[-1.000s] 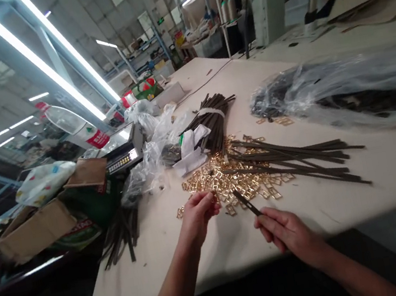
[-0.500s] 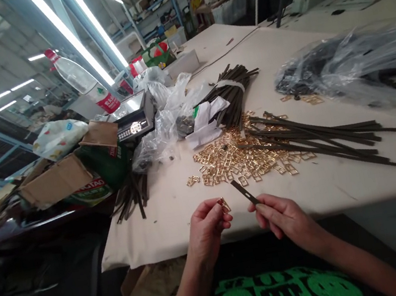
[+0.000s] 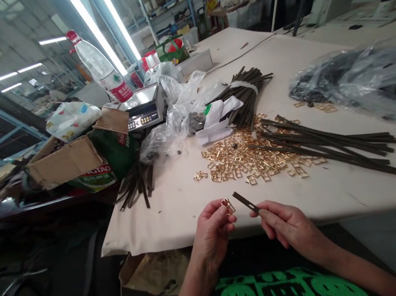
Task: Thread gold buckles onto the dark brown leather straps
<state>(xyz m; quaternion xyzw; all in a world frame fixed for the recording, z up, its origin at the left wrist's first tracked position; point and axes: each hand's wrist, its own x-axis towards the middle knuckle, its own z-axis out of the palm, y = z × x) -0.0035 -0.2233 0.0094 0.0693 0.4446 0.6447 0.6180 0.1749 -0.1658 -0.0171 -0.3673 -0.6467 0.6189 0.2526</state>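
My left hand [image 3: 212, 232] pinches a small gold buckle [image 3: 227, 206] at the near edge of the table [image 3: 178, 207]. My right hand [image 3: 287, 224] grips a dark strap [image 3: 245, 201], whose free end points up-left toward the buckle. The two hands sit close together, a few centimetres apart. Beyond them lies a heap of gold buckles [image 3: 245, 157] with loose dark straps [image 3: 331, 145] across its right side. A tied bundle of straps [image 3: 245, 91] lies farther back.
A scale [image 3: 143, 109], crumpled clear bags [image 3: 177, 116], a torn cardboard box [image 3: 70, 160] and a plastic bottle [image 3: 99, 66] crowd the left. A large plastic bag of dark goods [image 3: 365, 77] lies at right. More straps [image 3: 137, 184] hang over the left edge.
My left hand picked a buckle from the heap and drew back to the table's near edge. The right hand with its strap came back too. The view tilted down.
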